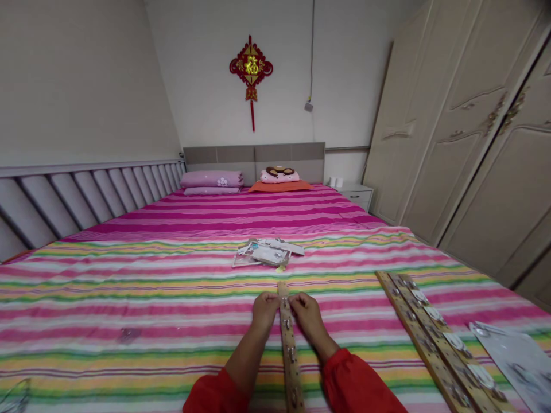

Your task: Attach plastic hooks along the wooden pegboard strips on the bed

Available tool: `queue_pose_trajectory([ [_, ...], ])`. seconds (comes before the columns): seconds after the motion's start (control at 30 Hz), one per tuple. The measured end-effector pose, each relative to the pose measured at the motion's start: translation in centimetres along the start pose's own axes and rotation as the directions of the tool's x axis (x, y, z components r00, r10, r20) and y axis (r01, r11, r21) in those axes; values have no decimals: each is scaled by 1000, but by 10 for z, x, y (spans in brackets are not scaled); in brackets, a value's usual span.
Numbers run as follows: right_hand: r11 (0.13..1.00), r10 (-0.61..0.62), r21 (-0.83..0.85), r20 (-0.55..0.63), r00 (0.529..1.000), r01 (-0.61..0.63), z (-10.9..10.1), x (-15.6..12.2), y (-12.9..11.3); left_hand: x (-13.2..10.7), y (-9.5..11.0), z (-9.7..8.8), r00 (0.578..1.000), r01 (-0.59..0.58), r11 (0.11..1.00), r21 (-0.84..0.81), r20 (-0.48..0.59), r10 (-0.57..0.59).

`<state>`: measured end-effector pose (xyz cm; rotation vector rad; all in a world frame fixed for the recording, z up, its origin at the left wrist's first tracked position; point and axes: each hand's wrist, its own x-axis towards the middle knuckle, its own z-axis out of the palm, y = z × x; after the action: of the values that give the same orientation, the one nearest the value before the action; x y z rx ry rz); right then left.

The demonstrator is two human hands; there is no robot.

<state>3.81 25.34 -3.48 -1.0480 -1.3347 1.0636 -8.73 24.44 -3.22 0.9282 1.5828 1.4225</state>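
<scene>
A narrow wooden strip (284,338) lies lengthwise on the striped bedspread in front of me, with several small shiny metal pieces (287,323) set along it. My left hand (264,310) is at the strip's far end on its left side, thumb and fingertips pinched together at the topmost metal piece (284,300). From the right side, my right hand (305,310) pinches at the same small piece. The fingertips cover part of it, so its exact kind is hard to make out. Both forearms wear red sleeves.
To the right lie more wooden strips (424,338) with metal pieces and white round items, beside a clear plastic bag (514,358). Beyond my hands is a pile of flat packets (269,252). A thin plastic piece (129,334) lies left. A bed rail (86,195) and wardrobe (469,126) flank the bed.
</scene>
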Motion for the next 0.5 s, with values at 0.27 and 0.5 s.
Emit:
queue_pose_trajectory([
  [0.27, 998, -10, -55, -4, 1000, 10, 0, 1, 6, 0, 1, 1, 999, 31, 997, 68, -13, -30],
  [0.5, 997, -10, -78, -8, 1000, 9, 1, 2, 8, 4, -2, 2, 999, 33, 990, 134, -47, -27],
])
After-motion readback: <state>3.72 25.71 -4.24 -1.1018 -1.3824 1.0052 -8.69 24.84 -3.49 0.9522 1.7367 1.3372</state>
